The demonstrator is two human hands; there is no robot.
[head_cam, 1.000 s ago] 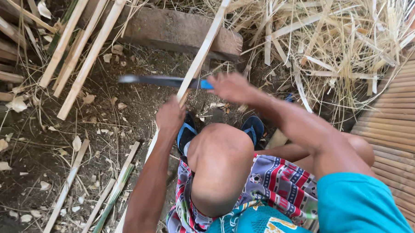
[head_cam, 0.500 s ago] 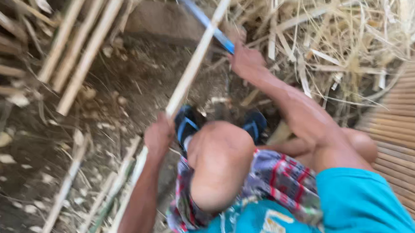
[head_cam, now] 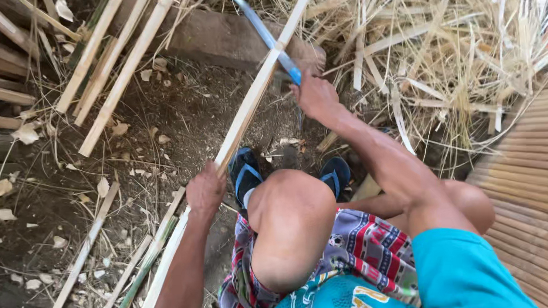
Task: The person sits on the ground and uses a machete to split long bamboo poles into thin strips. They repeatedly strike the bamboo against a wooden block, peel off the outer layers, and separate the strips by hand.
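My left hand (head_cam: 206, 190) grips a long pale bamboo slat (head_cam: 252, 100) that runs from the lower left up to the top right. My right hand (head_cam: 314, 98) holds a long knife with a blue handle (head_cam: 264, 36); its blade lies across the slat near the top. I squat with my knees bent, and blue sandals (head_cam: 245, 173) are on my feet on the dirt ground.
Bamboo slats (head_cam: 104, 69) lie at the upper left and more at the lower left (head_cam: 83, 258). A heap of dry bamboo shavings (head_cam: 440, 51) fills the upper right. A wooden block (head_cam: 233, 37) lies at the top. A slatted bamboo mat (head_cam: 530, 181) is at the right.
My right hand has swung the knife from a flat position left of the slat up to the top of it. The left hand has slid down the slat.
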